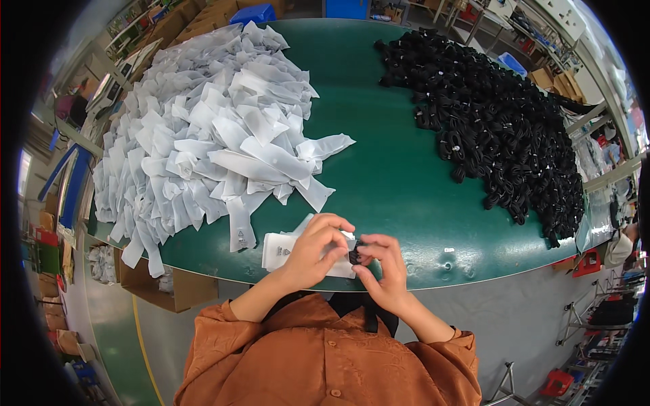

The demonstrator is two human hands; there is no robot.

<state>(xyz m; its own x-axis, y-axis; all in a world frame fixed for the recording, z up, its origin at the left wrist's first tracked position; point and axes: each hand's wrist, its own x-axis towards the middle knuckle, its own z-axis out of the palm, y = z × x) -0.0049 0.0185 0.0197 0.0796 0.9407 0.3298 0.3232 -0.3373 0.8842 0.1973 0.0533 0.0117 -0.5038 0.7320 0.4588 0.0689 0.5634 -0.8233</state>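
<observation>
One small black cable bundle (354, 254) at the near edge of the green table (359, 155), pinched between thumb and fingers of the right hand (384, 271). Left hand (315, 252) curled over a short stack of white pouches (276, 252), just beside the bundle; cannot tell from here whether closed on a pouch or merely resting there. Judging by looks, light and flexible, with some spring in the coils; hard to damage, but apt to fan out if lifted by a single loop, so best gripped across the middle. For the pouches, probably thin, limp and slippery against one another; best taken by one edge. Farther off, a heap of pouches (203, 128) at left and a heap of black bundles (501, 128) at right. Dark print with a triangular mark on the stack's top pouch, wording too small to read; likewise illegible, a small white label (449, 250) on the tabletop.
</observation>
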